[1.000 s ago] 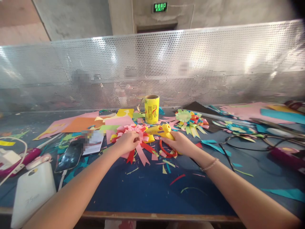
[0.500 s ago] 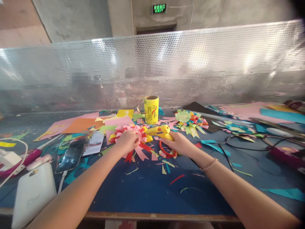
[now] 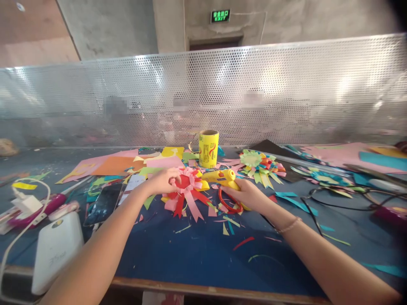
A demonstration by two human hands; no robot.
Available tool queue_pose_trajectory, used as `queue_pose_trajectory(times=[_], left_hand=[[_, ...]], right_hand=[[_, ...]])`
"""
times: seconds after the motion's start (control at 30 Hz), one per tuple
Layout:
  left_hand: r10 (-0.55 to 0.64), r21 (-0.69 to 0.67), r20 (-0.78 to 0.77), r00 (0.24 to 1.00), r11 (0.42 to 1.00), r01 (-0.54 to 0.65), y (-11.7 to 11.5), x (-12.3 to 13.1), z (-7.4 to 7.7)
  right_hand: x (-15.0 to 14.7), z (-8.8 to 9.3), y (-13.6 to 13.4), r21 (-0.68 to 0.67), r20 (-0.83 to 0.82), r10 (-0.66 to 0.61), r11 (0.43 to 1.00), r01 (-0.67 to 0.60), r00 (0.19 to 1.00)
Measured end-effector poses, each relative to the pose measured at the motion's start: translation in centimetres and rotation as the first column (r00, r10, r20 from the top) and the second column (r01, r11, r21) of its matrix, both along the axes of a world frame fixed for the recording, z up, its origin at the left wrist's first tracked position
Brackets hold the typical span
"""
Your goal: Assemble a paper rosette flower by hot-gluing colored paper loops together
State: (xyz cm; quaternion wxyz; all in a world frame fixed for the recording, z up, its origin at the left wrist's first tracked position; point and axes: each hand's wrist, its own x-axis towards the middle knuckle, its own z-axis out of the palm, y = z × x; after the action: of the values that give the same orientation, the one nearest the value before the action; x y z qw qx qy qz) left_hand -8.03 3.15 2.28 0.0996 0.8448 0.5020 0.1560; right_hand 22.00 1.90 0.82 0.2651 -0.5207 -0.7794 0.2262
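Observation:
A pink and red paper flower (image 3: 186, 190) with long strips lies on the blue table (image 3: 197, 254) in the middle. My left hand (image 3: 162, 181) is closed on its left edge and lifts it a little. My right hand (image 3: 246, 195) grips a yellow glue gun (image 3: 221, 177), whose nozzle points left at the flower. Under that hand lies a pair of red-handled scissors (image 3: 226, 202).
A yellow tape roll (image 3: 208, 148) stands behind the flower. Another multicoloured paper flower (image 3: 260, 163) lies to the right, with a blue one (image 3: 324, 177) further right. Paper sheets, scraps, a phone (image 3: 103, 203), a white power bank (image 3: 55, 250) and cables litter the table. A perforated metal screen (image 3: 222, 93) closes the back.
My left hand has slid to the flower's left edge, and its red centre now shows. The view has shifted a little; the glue gun stays at the flower's right.

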Motion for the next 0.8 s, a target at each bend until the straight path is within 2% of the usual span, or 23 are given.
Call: queue_pose_trajectory(times=[0.13,0.27,0.4,0.53,0.67,0.8], left_hand=[[-0.105,0.009,-0.087,0.991,0.994,0.106,-0.6,0.8,0.0],[-0.081,-0.031,-0.077,0.994,0.996,0.079,-1.0,1.2,0.4],[-0.087,-0.124,-0.019,0.996,0.989,0.084,-0.9,0.9,0.7],[-0.089,-0.165,0.014,0.996,0.982,0.09,-0.1,0.5,0.1],[-0.072,-0.161,0.02,0.997,0.984,0.074,0.1,0.6,-0.2],[-0.076,-0.172,0.013,0.997,0.982,0.077,-0.2,1.0,0.2]], right_hand=[[-0.2,0.1,-0.1,0.018,0.003,-0.026,1.0,0.026,1.0],[-0.4,0.3,-0.3,0.008,0.017,-0.006,1.0,0.006,1.0],[-0.8,0.3,-0.7,0.072,0.043,0.063,0.995,-0.066,0.997],[-1.5,-0.1,-1.3,0.093,0.092,0.178,0.978,-0.186,0.98],[-2.7,-0.4,-1.9,0.237,0.16,0.249,0.93,-0.282,0.955],[-3.6,-0.9,-2.2,0.26,0.211,0.305,0.898,-0.354,0.929]])
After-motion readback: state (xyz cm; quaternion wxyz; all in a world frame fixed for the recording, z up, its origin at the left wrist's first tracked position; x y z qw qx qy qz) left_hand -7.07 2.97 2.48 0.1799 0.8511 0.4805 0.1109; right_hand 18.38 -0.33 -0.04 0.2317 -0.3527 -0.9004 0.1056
